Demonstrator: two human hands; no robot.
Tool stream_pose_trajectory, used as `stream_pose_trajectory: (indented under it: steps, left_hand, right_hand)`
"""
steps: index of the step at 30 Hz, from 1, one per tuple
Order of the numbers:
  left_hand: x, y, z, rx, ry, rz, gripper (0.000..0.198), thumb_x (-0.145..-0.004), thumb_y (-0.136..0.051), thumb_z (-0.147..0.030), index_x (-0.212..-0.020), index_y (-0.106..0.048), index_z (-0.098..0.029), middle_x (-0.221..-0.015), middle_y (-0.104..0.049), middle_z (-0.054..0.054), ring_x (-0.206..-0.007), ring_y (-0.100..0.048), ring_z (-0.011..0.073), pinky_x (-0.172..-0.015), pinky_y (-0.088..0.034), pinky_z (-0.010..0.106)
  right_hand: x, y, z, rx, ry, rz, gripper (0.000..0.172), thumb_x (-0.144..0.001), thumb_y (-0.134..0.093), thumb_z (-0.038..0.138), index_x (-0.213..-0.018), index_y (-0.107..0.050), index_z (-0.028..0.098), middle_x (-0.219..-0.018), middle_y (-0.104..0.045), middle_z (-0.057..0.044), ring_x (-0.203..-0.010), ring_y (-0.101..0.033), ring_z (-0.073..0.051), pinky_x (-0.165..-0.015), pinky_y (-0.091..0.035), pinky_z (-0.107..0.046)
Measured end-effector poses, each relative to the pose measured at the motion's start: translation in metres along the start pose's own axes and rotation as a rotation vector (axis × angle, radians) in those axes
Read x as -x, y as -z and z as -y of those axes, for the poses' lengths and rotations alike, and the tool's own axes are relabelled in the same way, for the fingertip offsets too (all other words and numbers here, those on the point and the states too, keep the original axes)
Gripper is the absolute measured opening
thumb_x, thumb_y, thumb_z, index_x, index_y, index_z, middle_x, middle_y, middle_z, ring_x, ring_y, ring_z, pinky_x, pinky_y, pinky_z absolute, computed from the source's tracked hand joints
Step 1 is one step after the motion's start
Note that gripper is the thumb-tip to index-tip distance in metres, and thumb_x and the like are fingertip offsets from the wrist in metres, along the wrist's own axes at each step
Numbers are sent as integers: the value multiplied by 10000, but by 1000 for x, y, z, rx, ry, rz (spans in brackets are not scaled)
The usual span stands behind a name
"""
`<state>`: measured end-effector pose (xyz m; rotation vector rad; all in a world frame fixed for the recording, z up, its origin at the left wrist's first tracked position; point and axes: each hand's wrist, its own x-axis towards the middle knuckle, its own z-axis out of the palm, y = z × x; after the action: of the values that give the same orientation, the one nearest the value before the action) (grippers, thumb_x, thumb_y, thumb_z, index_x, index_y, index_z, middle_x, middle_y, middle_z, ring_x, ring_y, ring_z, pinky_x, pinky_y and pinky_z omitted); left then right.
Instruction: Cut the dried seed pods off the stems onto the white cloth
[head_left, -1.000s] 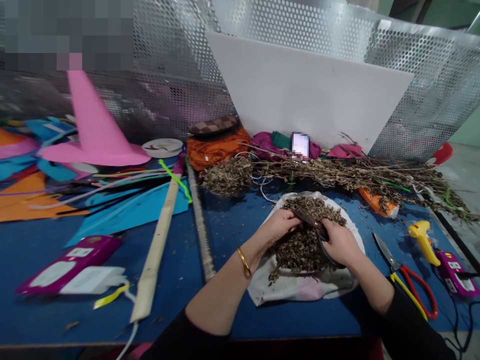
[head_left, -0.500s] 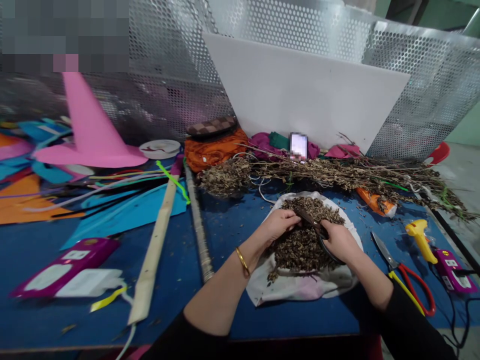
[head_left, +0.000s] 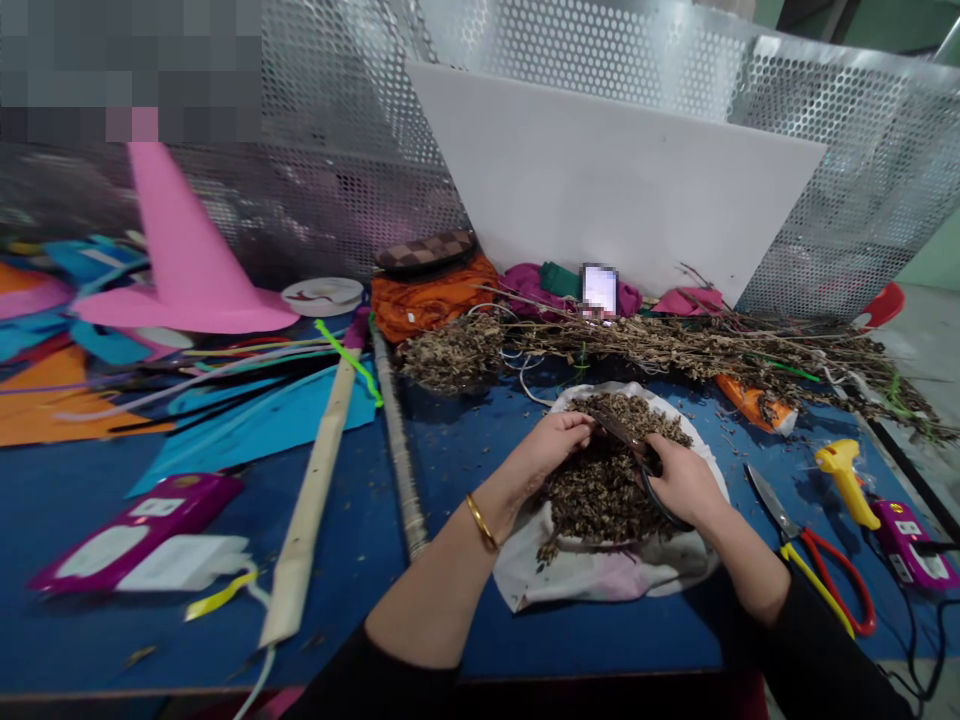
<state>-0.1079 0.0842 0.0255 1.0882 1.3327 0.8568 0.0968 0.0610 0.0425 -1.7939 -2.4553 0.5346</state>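
"Taking the heap of dried leaves [head_left: 600, 500] as my clock's centre, what lies nearest?"

"From my remote seat I see a white cloth [head_left: 532, 580] under it, spread on a blue table [head_left: 585, 645], its near edge at six o'clock. Shears [head_left: 780, 515] with red and yellow handles lie at four."

"And the fingers?"

"Over the heap. The right hand [head_left: 681, 482], at three, is wrapped around dark scissors [head_left: 621, 430], blades pointing towards ten. The left hand [head_left: 559, 442], at ten, has thumb and fingertips pinched together, right by the blade tips. I can't tell whether anything is between them."

"How would I do this well?"

"I'd judge it best to keep the left fingertips out of the blades' line, work slowly, and stay low over the heap so that bits drop onto the cloth."

"Farther off?"

"I have a yellow glue gun [head_left: 844, 468] at three, then dried stalks [head_left: 675, 345] across twelve, a lit phone [head_left: 600, 288] behind them and a white board [head_left: 622, 175] beyond."
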Motion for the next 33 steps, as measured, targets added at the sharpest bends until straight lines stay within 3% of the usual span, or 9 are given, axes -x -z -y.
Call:
stream_pose_trajectory:
  steps: [10,18,25,33]
  left_hand:
    - [2,-2,1,-66,-55,34,227,-606,-569,-374,-616,-551,-148,-533,-514,-28,-438,-339,53,-442,-215,194]
    - [2,-3,2,-127,-43,79,240,-621,-566,-375,-543,-536,-149,-506,-512,-19,-439,-330,51,-440,-224,194]
    - [3,-2,1,-82,8,44,276,-605,-601,-365,-766,-612,-141,-602,-613,7,-451,-412,67,-431,-257,184]
    - [-3,-5,8,-127,-59,35,184,-620,-577,-314,-597,-606,-134,-434,-471,-39,-409,-345,64,-435,-220,204]
  right_hand:
    - [0,-2,-1,9,29,-15,299,-829,-514,404,-1077,-527,236,-972,-641,-40,-832,-580,-174,-647,-313,-235]
    - [1,2,0,63,38,19,202,-847,-466,315,-1012,-539,225,-921,-656,-40,-817,-593,-174,-619,-291,-239]
    - [1,5,2,57,24,54,172,-815,-488,259,-976,-539,226,-886,-660,-32,-793,-592,-166,-591,-282,-230]
    - [1,0,1,71,48,3,256,-808,-488,282,-1054,-515,215,-990,-647,-59,-865,-597,-186,-649,-313,-238]
